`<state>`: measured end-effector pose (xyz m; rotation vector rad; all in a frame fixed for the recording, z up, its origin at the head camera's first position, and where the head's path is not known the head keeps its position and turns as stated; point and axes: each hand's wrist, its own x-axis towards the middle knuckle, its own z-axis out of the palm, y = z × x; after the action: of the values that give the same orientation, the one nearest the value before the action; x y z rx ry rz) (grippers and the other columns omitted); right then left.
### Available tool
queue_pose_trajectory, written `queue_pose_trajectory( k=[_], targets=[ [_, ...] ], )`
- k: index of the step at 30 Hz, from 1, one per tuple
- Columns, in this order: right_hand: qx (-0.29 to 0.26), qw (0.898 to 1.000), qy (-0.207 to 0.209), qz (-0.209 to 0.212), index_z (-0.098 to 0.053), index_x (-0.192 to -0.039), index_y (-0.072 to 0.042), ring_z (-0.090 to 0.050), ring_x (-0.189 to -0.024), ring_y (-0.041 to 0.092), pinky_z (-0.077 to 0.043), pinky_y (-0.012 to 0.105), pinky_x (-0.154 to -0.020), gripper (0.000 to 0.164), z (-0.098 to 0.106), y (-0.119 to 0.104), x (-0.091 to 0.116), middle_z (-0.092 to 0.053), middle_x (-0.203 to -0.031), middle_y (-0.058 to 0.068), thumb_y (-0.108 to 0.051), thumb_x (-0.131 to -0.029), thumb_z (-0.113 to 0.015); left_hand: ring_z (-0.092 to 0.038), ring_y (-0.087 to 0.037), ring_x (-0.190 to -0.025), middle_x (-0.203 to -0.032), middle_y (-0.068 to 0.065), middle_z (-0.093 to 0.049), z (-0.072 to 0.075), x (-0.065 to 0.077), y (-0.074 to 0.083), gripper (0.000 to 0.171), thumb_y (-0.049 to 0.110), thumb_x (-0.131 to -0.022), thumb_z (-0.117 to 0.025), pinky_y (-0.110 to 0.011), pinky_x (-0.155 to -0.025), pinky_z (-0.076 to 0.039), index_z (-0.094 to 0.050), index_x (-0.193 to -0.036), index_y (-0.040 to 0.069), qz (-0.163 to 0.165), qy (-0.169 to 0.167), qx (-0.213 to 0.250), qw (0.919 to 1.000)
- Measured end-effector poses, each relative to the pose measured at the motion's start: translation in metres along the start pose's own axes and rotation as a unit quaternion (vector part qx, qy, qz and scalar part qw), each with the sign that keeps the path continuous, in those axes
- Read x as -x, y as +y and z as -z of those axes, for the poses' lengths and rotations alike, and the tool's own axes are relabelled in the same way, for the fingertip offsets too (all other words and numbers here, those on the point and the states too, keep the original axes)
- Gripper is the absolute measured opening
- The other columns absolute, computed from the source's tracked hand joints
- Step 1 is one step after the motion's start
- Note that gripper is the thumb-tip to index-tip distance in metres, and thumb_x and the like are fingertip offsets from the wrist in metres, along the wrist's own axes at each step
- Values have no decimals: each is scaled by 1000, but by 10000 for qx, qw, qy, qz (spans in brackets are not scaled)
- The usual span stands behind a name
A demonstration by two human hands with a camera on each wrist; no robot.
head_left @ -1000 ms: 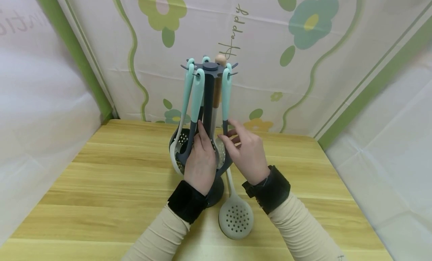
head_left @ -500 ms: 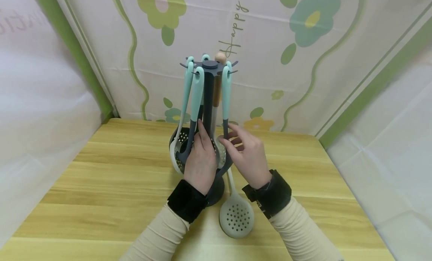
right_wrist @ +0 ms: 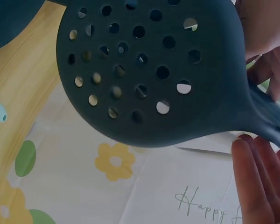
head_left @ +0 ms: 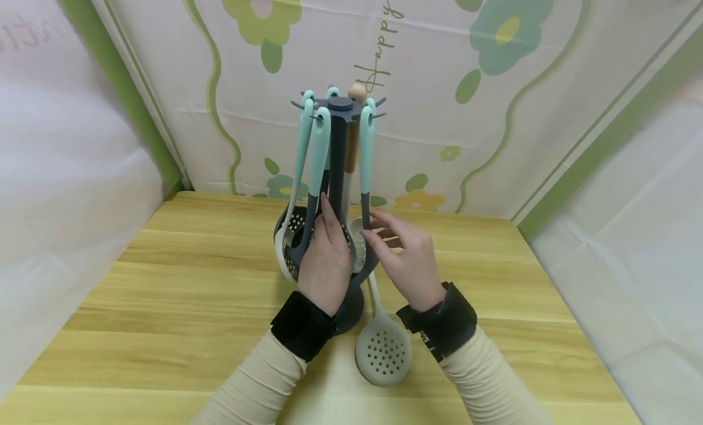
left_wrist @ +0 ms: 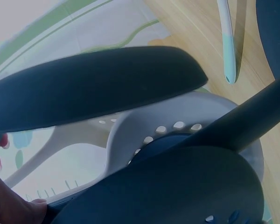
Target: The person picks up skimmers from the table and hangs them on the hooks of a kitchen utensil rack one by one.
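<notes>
A dark utensil stand [head_left: 337,162] has mint-handled kitchen utensils hanging from its top hooks. My left hand [head_left: 325,263] reaches in among them, its visible fingers straight up along the pole; the utensils partly hide its grip side. At the right of the stand, my right hand [head_left: 409,251] pinches the dark neck of a hanging skimmer [head_left: 365,214] between thumb and fingers. The right wrist view shows that skimmer's round head [right_wrist: 140,79], full of holes, with straight fingers [right_wrist: 254,182] beside its neck. Dark and pale utensil heads crowd the left wrist view, including a slotted pale one [left_wrist: 177,112].
A grey skimmer [head_left: 384,352] lies on the wooden table [head_left: 192,327] in front of the stand; its handle runs back behind the stand's base [head_left: 348,312]. A ladle-like white utensil [head_left: 282,254] hangs at the left. A flowered curtain [head_left: 428,40] stands behind.
My right hand has slid slightly down along the skimmer's neck. The left hand and the stand have stayed put, and the utensils still hang.
</notes>
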<state>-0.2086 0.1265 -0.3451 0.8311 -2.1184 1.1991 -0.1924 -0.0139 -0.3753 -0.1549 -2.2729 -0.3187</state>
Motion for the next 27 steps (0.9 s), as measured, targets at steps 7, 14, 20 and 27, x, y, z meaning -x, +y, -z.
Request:
queue_pose_trajectory(
  k=[7,14,20,27],
  targets=[
    [111,9999,55,96,-71,-117,-2,-74,-79,20,-62,31,-67,30,6,7,2,-76,-98,12,-6,-87,-75,-70,-30,-91,-122,-30,-57,0,0,1,65,0,-97,-60,-32,-67,-60,-22,-147,-18,-20,68,-13,10000],
    [343,9993,161,-33,-72,-113,-3,-74,-79,20,-62,32,-67,27,13,12,3,-75,-98,12,-8,-87,-76,-69,-30,-90,-121,-30,-57,0,0,0,65,0,-97,-60,-31,-66,-59,-22,-147,-18,-18,60,-27,10000],
    [440,9986,133,-248,-71,-113,-2,-73,-79,23,-62,35,-67,27,16,18,6,-75,-97,12,-9,-87,-76,-70,-30,-91,-120,-30,-58,0,-1,1,64,-1,-97,-59,-31,-65,-59,-23,-147,-17,10,147,-33,9999],
    [564,9977,136,-356,-72,-113,-2,-73,-77,24,-62,38,-67,28,17,25,11,-76,-95,12,-9,-86,-77,-70,-29,-90,-119,-29,-59,-1,-1,1,63,1,-97,-59,-30,-65,-59,-24,-147,-17,2,203,-117,9997]
  ],
)
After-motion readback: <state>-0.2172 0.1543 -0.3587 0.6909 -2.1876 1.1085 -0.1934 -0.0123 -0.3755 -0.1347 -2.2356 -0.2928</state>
